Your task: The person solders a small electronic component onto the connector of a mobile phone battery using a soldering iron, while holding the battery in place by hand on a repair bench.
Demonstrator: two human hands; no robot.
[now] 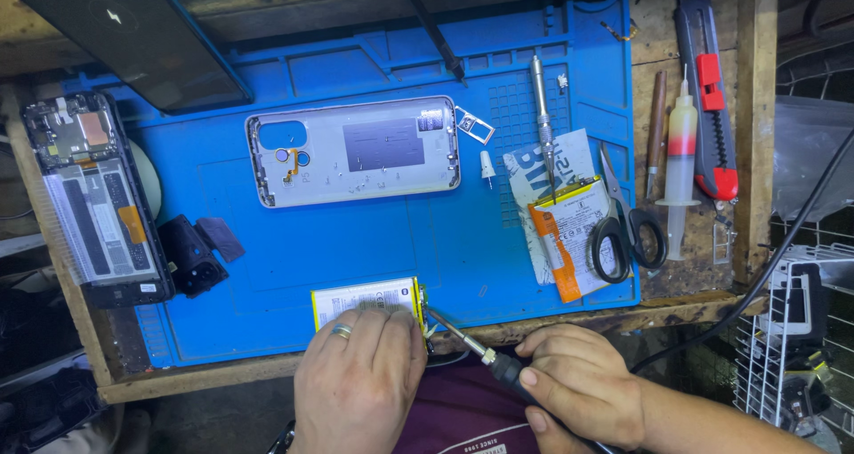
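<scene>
1. Far left of both hands lies one opened phone [98, 200], its insides showing, its long side running up and away from the person; one small black part [191, 257] sits just beside it on the blue mat [267, 276].
2. Up and away from the left fingers rests one silver back cover [354, 152], its long side running left to right, well apart from the hands.
3. The left hand [356, 378] lies palm down, fingers together and curled, pressing on one yellow-edged battery [365, 301] at the near edge of the mat. The battery's long side runs left to right; its connector end points right, toward the other hand.
4. Just right of the left fingertips, the metal tip of one soldering iron [471, 347] touches the battery's right end. The iron slants from upper left down to lower right.
5. The right hand [583, 392] is wrapped around the iron's black handle, fingers closed on it.
6. Up and right of the right fingers lie a second battery [569, 236], one pair of scissors [627, 227], one syringe [680, 156] and one red-and-grey box cutter [712, 98], all well apart from the hands.
</scene>
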